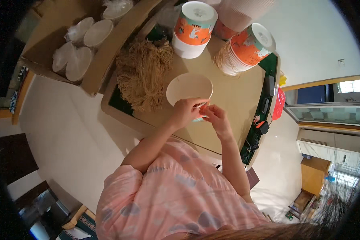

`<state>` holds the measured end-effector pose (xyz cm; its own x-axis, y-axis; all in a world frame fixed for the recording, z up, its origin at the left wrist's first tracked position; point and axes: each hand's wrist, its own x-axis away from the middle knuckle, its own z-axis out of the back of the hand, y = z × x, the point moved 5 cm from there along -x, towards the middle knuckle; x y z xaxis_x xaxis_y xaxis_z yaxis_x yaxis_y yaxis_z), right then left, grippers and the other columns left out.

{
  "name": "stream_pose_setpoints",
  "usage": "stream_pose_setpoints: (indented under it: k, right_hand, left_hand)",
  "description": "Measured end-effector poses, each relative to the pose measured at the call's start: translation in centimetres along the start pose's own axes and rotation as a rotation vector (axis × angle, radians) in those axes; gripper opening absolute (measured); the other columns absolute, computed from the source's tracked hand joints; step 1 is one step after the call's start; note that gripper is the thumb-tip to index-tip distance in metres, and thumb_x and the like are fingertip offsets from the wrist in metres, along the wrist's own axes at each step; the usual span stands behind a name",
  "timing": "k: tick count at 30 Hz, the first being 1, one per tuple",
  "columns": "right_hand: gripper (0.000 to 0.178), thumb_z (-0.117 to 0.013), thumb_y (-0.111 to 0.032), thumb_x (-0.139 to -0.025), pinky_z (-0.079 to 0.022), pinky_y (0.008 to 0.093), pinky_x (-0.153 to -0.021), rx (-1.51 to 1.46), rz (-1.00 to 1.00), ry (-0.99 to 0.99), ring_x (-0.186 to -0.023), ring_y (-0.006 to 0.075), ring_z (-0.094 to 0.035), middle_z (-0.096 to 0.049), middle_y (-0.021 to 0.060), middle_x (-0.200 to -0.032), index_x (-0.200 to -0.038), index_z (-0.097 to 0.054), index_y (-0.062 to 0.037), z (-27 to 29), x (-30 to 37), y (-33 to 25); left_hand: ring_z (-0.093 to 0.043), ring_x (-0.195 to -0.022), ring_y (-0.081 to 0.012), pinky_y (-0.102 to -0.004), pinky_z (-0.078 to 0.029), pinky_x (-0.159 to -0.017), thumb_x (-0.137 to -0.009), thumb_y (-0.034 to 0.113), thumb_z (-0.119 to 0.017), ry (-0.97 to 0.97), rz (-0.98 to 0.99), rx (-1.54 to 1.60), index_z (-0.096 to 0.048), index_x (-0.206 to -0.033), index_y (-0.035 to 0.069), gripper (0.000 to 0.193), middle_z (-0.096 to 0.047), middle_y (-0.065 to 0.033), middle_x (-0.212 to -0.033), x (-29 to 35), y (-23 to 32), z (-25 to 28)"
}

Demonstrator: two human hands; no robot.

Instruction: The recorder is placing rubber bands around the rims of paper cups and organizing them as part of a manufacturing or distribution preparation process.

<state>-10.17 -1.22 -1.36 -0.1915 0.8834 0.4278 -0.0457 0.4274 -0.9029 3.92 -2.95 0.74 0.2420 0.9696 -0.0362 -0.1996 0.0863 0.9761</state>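
Observation:
A white paper bucket [187, 85] with an orange and green printed outside lies tipped at the table's near side, its open mouth facing up and away. My left hand [184, 113] is closed at its near rim, fingertips on the wall. Beside it, my right hand [217, 118] pinches close to the orange print; a thin strand seems to run between the fingertips, too small to make out. Left of the bucket lies a big bundle of tan strings [144, 74]. At the back right stands a stack of printed buckets [248, 48] with string loops hanging from its side.
Another upside-down bucket stack [195, 30] stands at the back, with a taller pale stack [244, 12] behind. An open cardboard box [98, 70] at left holds plastic-wrapped white buckets [98, 34]. Along the table's right edge lie dark devices and cables [264, 110]; a red basket [279, 104] is beyond.

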Motion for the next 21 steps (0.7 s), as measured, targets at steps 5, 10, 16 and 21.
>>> stream_pose_setpoints:
  k: [5,10,16,21]
  right_hand:
    - [0.016,-0.052,-0.014,-0.088,-0.045,0.0241,-0.069,0.001,-0.009,0.022,-0.076,0.0103,-0.055,-0.060,0.0044,-0.084,-0.094,-0.056,0.0007,0.0,0.0,0.1]
    - [0.018,-0.050,-0.018,-0.090,-0.045,0.0246,-0.074,-0.098,0.018,-0.042,-0.080,0.0090,-0.055,-0.059,0.0022,-0.086,-0.095,-0.055,-0.0019,0.2,0.5,0.6]
    - [0.017,-0.051,-0.016,-0.089,-0.038,0.0202,-0.055,-0.012,0.033,0.085,-0.061,0.0050,-0.045,-0.053,-0.0011,-0.071,-0.088,-0.058,-0.0008,0.4,0.7,-0.2]
    - [0.017,-0.053,-0.017,-0.087,-0.035,0.0191,-0.052,0.063,0.013,0.095,-0.059,0.0036,-0.041,-0.051,-0.0030,-0.068,-0.086,-0.059,-0.0017,0.6,0.8,-0.3]
  left_hand:
    - [-0.064,-0.067,-0.0163,-0.0258,-0.052,-0.065,-0.079,-0.004,-0.051,-0.059,-0.049,-0.087,-0.059,-0.107,0.004,0.030,-0.064,-0.0125,-0.084,-0.3,0.3,-0.3]
    - [-0.061,-0.070,-0.0236,-0.0315,-0.048,-0.063,-0.077,0.005,-0.056,-0.061,-0.017,0.018,-0.063,-0.101,0.009,0.026,-0.062,-0.0116,-0.082,-0.3,0.7,-0.2]
    - [-0.061,-0.072,-0.0232,-0.0300,-0.048,-0.063,-0.075,0.005,-0.058,-0.024,-0.198,-0.095,-0.064,-0.096,0.006,0.022,-0.062,-0.0100,-0.081,-0.3,1.6,0.0]
    - [-0.060,-0.071,-0.0239,-0.0314,-0.047,-0.062,-0.074,0.004,-0.059,-0.071,-0.178,-0.161,-0.064,-0.087,0.004,0.014,-0.062,-0.0094,-0.081,-0.3,1.5,0.0]
